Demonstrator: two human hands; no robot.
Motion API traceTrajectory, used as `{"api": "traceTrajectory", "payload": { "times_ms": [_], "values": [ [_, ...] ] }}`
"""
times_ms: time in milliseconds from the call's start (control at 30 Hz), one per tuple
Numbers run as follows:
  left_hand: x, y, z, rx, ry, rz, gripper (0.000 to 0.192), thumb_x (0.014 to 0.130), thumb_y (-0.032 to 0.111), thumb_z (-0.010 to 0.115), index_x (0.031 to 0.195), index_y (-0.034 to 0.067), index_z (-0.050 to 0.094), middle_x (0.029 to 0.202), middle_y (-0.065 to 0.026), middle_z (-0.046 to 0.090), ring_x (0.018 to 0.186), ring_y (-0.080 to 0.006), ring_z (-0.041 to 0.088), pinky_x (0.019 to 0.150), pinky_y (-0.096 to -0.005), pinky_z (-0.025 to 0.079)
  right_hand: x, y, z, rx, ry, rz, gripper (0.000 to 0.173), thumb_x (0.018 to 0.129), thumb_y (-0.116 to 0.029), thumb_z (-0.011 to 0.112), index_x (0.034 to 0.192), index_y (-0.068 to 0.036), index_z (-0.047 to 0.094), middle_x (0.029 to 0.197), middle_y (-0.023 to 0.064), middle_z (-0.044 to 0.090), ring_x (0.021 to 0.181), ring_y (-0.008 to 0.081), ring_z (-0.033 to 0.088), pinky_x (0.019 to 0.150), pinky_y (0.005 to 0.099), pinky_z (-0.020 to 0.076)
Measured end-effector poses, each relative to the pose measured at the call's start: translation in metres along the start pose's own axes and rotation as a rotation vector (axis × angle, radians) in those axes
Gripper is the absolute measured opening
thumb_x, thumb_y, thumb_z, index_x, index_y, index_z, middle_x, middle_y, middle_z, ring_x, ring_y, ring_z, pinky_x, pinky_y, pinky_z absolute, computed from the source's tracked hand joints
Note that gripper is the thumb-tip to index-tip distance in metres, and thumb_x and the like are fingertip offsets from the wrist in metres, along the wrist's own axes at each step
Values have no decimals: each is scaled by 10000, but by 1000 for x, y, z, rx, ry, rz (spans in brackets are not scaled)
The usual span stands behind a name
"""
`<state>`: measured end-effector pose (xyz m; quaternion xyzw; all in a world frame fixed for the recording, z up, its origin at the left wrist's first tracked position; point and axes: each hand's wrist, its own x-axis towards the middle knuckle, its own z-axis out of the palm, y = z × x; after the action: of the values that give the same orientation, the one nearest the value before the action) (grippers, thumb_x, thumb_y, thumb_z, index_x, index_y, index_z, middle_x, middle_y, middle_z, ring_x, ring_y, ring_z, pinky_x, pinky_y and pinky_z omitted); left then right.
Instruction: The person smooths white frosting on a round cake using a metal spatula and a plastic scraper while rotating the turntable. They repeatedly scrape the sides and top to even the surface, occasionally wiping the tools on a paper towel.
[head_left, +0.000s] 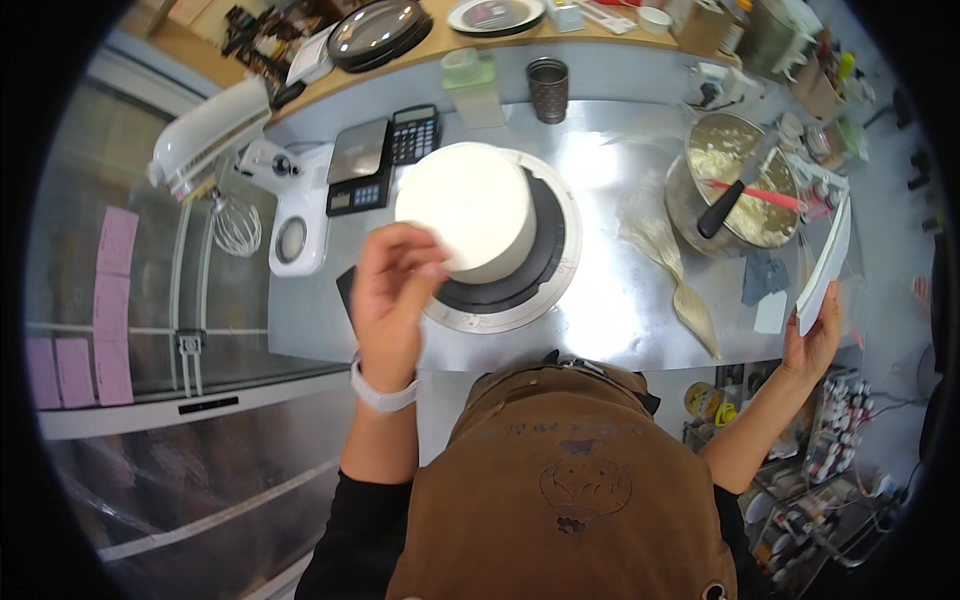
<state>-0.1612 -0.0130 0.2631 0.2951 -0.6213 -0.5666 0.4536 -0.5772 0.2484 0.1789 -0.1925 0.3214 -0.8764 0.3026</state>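
A round cake with smooth white frosting (469, 206) sits on a dark board (551, 247) on a round turntable (568, 259). My left hand (394, 300) is raised at the cake's near left edge, fingers curled and somewhat blurred; whether it touches the cake or pinches something small, I cannot tell. Out to the right, my right hand (814, 334) grips the lower end of a flat, pale, stack-like item (825, 266), perhaps paper or card. Between the cake and that hand lies a filled piping bag (686, 300). Behind it, a metal mixing bowl (731, 210) holds cream, a black-handled spatula (731, 199) and a red utensil (772, 198).
A stand mixer (217, 142) with a whisk, a digital scale (358, 161) and a calculator (415, 133) stand at the left. A green-lidded container (475, 94) and a dark tumbler (548, 90) are behind the cake. A crowded wooden shelf (592, 35) runs along the back.
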Motion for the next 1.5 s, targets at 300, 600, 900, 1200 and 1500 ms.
{"api": "traceTrajectory", "payload": {
  "times_ms": [300, 600, 900, 1200, 1500],
  "values": [
    [101, -37, 218, 517, -620, 320, 320, 869, 80, 602, 1179, 7, 568, 1120, -110, 630, 990, -201, 604, 924, -318, 463, -72, -20, -60, 258, 332, -199, 383, 968, -6, 515, 1345, 46, 476, 1283, 172, 595, 1200, 273, 582, 1046, 428, 475],
    [120, -123, 334, 1105, -748, 204, 466, 888, 270, 651, 1210, -41, 523, 1108, -287, 629, 1027, -435, 613, 880, -462, 496, -89, -41, -49, -40, 453, -364, 382, 899, -16, 636, 1268, 24, 547, 1185, 125, 649, 1085, 192, 626, 943, 341, 508],
    [102, -102, 307, 815, -488, 519, 351, 894, 133, 620, 1207, -2, 536, 1070, -247, 644, 965, -427, 621, 805, -463, 507, -28, -42, 42, -1450, 140, -726, 363, 711, 21, 634, 1055, -56, 720, 1012, 88, 726, 842, 256, 671, 745, 341, 537],
    [69, -50, 260, 783, -381, 591, 308, 925, 126, 634, 1199, 8, 554, 1054, -192, 636, 901, -370, 636, 758, -391, 507, 53, -18, 95, -1686, 98, -1000, 362, 753, -65, 646, 1111, -104, 691, 1042, 7, 701, 830, 198, 616, 674, 361, 497],
    [58, -45, 229, 659, -402, 415, 332, 948, 152, 631, 1226, -2, 533, 1015, -177, 621, 838, -303, 626, 738, -368, 501, 92, -64, 82, -692, 202, -517, 214, 881, -71, 685, 1084, -3, 683, 972, 65, 733, 822, 150, 688, 708, 284, 549]
  ]
}}
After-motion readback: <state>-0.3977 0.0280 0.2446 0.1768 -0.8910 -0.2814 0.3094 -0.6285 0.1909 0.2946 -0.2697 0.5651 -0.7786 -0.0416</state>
